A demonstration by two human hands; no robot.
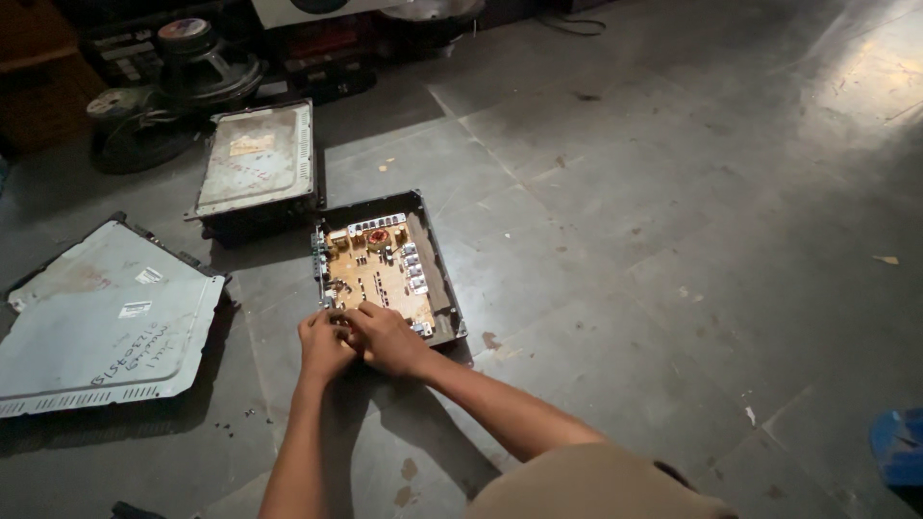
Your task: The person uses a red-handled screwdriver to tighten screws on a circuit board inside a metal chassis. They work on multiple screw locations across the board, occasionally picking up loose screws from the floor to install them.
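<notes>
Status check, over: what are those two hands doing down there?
Left hand and right hand together on near edge of open tan circuit board chassis. Grip unclear. Grey metal cover lies left, apart.

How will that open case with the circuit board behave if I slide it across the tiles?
The open case sits flat and low, so it should slide, not tip. Its metal walls look stiff. The exposed circuit board carries upright parts, likely fragile. Both the left hand and right hand rest at its near edge.

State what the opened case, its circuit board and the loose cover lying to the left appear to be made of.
Opened case: likely dark painted sheet metal, thin folded walls. Circuit board: tan laminate, probably phenolic or fibreglass, matte, studded with components. Loose cover: pale grey painted sheet metal, seemingly; thin, with vent slots and worn patches.
</notes>
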